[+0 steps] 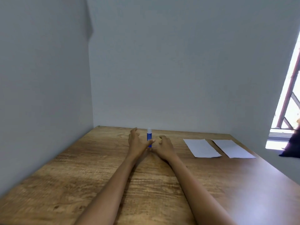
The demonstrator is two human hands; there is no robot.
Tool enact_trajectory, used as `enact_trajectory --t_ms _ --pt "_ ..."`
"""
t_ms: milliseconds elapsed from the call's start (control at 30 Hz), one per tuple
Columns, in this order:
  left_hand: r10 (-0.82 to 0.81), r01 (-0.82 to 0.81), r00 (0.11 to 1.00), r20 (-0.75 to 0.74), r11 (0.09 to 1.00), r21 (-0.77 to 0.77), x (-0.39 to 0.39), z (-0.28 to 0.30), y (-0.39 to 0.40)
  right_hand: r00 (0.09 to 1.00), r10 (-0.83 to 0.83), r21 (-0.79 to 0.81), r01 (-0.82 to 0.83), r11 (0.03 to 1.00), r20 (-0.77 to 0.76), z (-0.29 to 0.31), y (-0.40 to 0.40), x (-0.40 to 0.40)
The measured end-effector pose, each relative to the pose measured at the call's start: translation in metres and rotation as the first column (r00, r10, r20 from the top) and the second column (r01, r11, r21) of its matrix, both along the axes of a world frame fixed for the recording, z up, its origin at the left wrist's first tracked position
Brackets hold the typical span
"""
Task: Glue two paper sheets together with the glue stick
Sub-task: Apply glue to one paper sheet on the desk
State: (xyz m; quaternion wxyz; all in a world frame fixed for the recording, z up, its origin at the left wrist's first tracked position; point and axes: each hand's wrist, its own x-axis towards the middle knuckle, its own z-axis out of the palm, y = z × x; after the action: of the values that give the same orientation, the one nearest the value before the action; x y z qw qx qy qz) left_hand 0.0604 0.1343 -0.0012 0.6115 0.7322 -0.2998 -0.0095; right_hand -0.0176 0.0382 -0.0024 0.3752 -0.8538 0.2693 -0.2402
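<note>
A blue glue stick with a white cap stands upright near the far edge of the wooden table. My left hand is just left of it, fingers stretched forward, and its thumb crosses in front of the stick's lower part. My right hand lies just right of the stick with loosely curled fingers that hold nothing. Two white paper sheets lie flat side by side at the far right: the nearer-left sheet and the right sheet.
Grey walls close the table at the back and left. A window with bars is at the right, with a dark object below it past the table's right edge.
</note>
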Motion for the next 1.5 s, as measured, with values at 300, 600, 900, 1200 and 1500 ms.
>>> enact_trajectory --t_ms 300,600,900,1200,1500 --pt "-0.155 0.176 0.92 0.36 0.984 -0.027 -0.084 0.019 -0.034 0.943 -0.318 -0.204 0.332 0.921 0.096 0.015 -0.026 -0.069" --pt "-0.29 0.327 0.786 -0.546 0.945 -0.03 -0.121 0.03 -0.111 0.761 -0.589 -0.353 0.491 0.796 -0.27 0.014 -0.101 -0.118" --pt "-0.249 0.216 0.694 -0.676 0.967 -0.135 -0.112 0.027 -0.137 0.795 -0.591 -0.12 0.579 0.807 -0.139 0.002 -0.114 -0.114" --pt "-0.278 0.203 0.751 -0.6 0.96 -0.19 -0.111 0.014 -0.123 0.819 -0.574 0.305 0.547 0.78 0.0 0.016 -0.12 -0.135" --pt "0.042 -0.035 0.992 -0.122 0.998 0.059 -0.062 0.004 -0.021 0.953 -0.269 0.457 0.304 0.836 -0.142 0.047 -0.058 -0.156"
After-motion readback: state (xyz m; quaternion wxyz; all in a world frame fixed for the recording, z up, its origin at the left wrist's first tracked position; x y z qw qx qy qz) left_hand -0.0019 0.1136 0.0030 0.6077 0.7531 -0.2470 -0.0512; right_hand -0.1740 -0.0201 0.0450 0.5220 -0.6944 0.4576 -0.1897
